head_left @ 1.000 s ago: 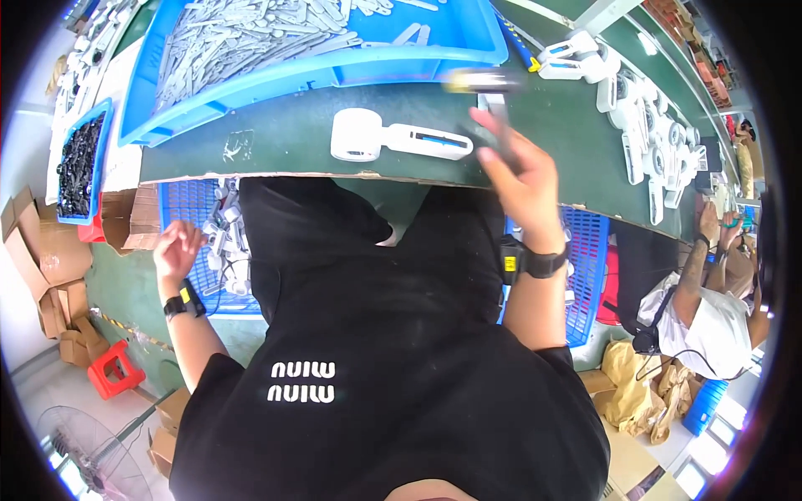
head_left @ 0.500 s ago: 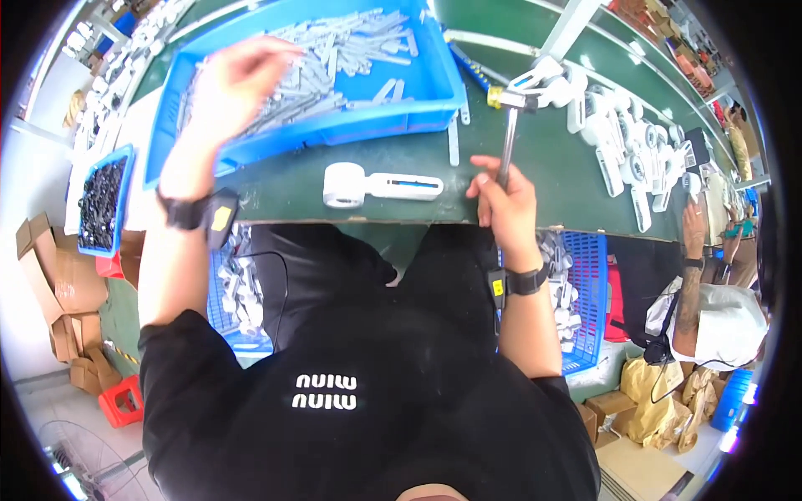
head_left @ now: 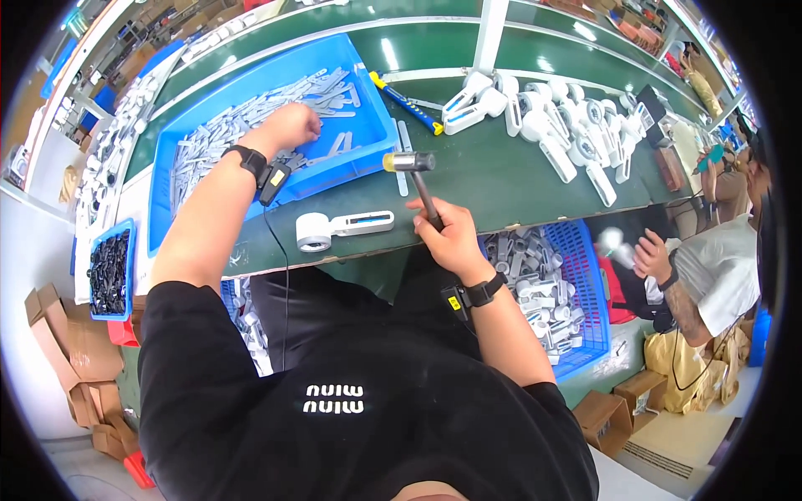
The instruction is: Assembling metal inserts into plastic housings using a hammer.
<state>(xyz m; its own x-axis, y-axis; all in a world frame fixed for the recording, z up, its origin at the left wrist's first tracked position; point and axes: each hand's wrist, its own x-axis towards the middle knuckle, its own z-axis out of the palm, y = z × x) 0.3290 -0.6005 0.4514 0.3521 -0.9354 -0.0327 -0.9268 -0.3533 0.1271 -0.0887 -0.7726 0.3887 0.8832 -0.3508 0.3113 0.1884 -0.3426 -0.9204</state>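
Note:
My right hand (head_left: 449, 240) grips the dark handle of a small mallet (head_left: 409, 161), its metal head capped yellow on one end and black on the other, raised above the table. Over the blue tray (head_left: 276, 199) is my left hand (head_left: 292, 127), fingers curled; whatever they hold, if anything, is hidden. Many thin grey plastic strips (head_left: 221, 138) lie in that tray. Between my hands, near the table's front edge, a white handheld-fan-like casing (head_left: 359, 224) lies flat, round end to the left, a dark slot along its handle.
A pile of similar white casings (head_left: 576, 125) covers the table's right side. Behind the mallet lies a blue-and-yellow tool handle (head_left: 408, 104). A small bin of black parts (head_left: 110, 271) stands at left. Below the table, a blue basket (head_left: 589, 292) holds white parts. Another person's hand (head_left: 653, 255) works at right.
My left hand has moved right and lower within the tray, its fingers curling. The right hand has shifted left with the mallet, nearer the casing. The view has turned somewhat.

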